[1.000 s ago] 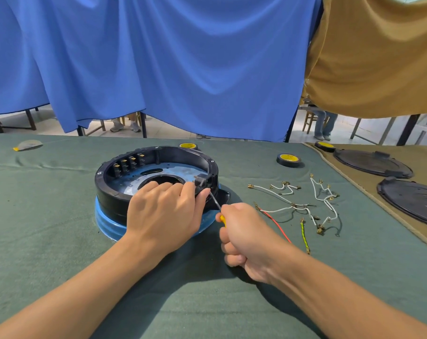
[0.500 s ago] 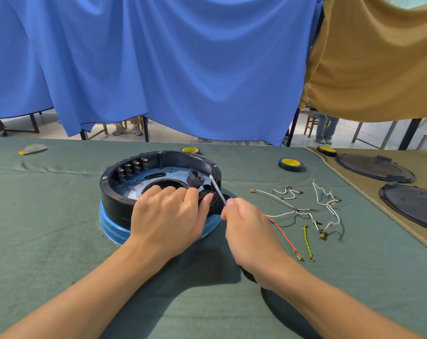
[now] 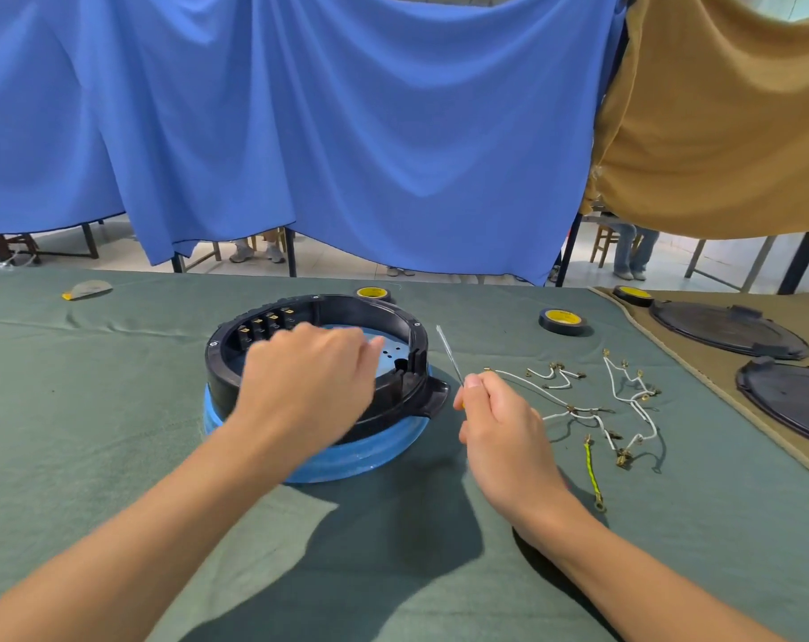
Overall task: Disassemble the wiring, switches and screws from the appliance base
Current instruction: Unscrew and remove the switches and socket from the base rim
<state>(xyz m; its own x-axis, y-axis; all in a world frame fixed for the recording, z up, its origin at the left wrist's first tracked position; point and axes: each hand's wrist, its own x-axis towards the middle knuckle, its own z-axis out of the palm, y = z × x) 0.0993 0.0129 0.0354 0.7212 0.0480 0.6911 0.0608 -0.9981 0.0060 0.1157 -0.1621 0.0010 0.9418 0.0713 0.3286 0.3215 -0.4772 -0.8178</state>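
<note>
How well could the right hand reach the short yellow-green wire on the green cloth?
Probably yes: the right hand lies near the short yellow-green wire, nothing between them but green cloth, though it holds a thin metal screwdriver.

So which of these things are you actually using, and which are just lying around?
For the job: round black-and-blue plastic appliance base; thin metal screwdriver in the right hand; left hand over the base; loose white wires; green-yellow wire.
Lying about: black-and-yellow tape rolls; flat black round lids.
</note>
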